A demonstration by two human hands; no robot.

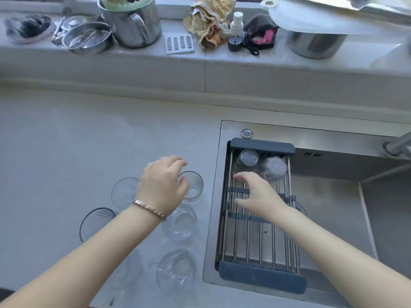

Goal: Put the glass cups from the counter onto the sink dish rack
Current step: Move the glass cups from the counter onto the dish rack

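Nearest you, on the grey tabletop [66, 152], a clear glass cup [176, 272] stands just left of the sink's edge, and a second glass cup [181, 223] stands just beyond it, partly under your left wrist with its bracelet [149, 207]. To their left lie a dark-rimmed round glass piece [95, 222] and a clear round one [124, 192], both partly hidden by your left forearm. Your left hand [163, 185] hangs over a third, short glass cup [192, 187], fingers curled and spread above its rim but not closed around it; whether the thumb touches the rim you cannot tell. To the right, the dish rack [260, 247] spans the left end of the sink [333, 218], its metal bars running between two dark end pieces. Your right hand [258, 192] is open and empty over the middle of the rack, fingers pointing left. Past it, at the rack's far end, two glass cups sit upside down side by side: one [248, 157] on the left, another [274, 167], blurred, on the right. Farther back, the ledge carries a steel bowl [87, 37], a steel pot [135, 25], a crumpled yellow cloth [211, 21] and a small spray bottle [236, 30].
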